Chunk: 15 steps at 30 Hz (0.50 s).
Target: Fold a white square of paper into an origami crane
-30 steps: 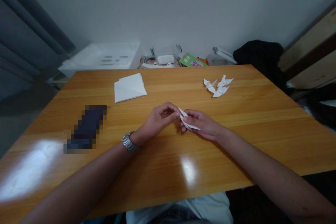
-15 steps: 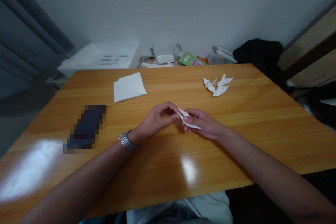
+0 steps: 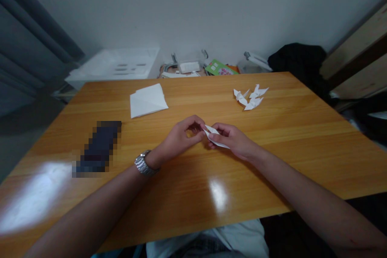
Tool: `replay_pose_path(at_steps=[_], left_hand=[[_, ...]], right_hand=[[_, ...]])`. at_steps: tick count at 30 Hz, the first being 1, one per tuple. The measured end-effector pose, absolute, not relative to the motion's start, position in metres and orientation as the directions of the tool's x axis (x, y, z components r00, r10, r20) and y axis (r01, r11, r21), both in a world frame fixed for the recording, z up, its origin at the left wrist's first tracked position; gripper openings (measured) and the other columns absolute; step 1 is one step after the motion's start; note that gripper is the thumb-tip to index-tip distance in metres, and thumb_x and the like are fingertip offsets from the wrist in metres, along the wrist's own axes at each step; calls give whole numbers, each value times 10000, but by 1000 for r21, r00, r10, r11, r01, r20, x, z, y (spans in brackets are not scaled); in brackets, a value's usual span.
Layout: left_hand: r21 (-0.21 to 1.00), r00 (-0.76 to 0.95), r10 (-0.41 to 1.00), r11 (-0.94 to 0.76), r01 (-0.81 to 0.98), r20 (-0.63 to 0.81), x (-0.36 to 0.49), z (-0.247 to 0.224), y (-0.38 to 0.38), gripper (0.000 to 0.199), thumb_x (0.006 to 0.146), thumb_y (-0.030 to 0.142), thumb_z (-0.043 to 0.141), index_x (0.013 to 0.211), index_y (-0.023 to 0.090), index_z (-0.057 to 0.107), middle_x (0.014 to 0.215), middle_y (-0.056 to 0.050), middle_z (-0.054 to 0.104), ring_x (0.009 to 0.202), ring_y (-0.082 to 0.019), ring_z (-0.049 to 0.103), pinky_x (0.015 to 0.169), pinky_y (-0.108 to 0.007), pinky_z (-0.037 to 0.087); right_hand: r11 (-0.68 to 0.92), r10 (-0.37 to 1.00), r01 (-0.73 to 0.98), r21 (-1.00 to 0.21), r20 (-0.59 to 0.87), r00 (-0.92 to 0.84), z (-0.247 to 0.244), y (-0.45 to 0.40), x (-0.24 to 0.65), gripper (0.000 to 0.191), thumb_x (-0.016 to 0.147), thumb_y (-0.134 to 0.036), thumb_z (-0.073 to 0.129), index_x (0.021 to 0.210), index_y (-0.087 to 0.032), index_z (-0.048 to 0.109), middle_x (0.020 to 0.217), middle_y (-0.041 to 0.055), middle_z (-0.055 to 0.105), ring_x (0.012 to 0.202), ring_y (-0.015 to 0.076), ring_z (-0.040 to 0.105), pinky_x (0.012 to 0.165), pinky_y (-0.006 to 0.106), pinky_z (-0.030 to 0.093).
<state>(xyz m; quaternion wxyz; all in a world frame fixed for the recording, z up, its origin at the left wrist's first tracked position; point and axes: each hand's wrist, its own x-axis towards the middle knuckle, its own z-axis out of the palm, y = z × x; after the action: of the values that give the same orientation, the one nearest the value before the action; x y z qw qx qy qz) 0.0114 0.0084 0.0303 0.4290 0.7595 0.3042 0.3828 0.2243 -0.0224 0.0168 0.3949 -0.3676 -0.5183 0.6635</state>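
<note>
A small white folded paper (image 3: 220, 142) with pointed ends is held just above the wooden table. My right hand (image 3: 241, 142) is closed around its wider part, thumb on top. At the paper's left tip, my left hand (image 3: 178, 139) pinches with thumb and forefinger; the exact contact is partly hidden by the fingers. Farther back on the right lie several folded paper birds (image 3: 253, 102), close together. Back left, a stack of white paper sheets (image 3: 148, 102) rests flat.
A blurred-out dark flat object (image 3: 101, 145) lies on the table (image 3: 187, 193) at left. Beyond the far edge are a white plastic container (image 3: 121, 64), a green booklet (image 3: 219, 67) and a black cloth-like heap (image 3: 298, 62).
Both hands stay on the folded paper with barely any movement. My left fingertips have shifted very slightly at its tip; the view has moved a touch.
</note>
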Motion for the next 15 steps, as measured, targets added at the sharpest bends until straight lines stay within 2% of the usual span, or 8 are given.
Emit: replay_pose_path(at_steps=[6,15], left_hand=[[783,528,761,-566,258,377,10,34,7,116,902,277,655,951,177,621,891,-23,665,812,-137,623,757,-257,499],[796,537,762,-553,246,363,10,34,8,133,896,279,665,979,179,637,912,-27,675,830,-142,634,779,-266,511]], right_hand=[[-132,915,-100,-986,-82,-395,20,-23,223,327,812,-444,797,892,-158,663,785,26,686,699,132,630,708,295,502],[-157,918,-76,-985,-116,-380,26,-24,223,358,785,-464,811,882,-158,653,773,29,693,665,137,660,657,293,546]])
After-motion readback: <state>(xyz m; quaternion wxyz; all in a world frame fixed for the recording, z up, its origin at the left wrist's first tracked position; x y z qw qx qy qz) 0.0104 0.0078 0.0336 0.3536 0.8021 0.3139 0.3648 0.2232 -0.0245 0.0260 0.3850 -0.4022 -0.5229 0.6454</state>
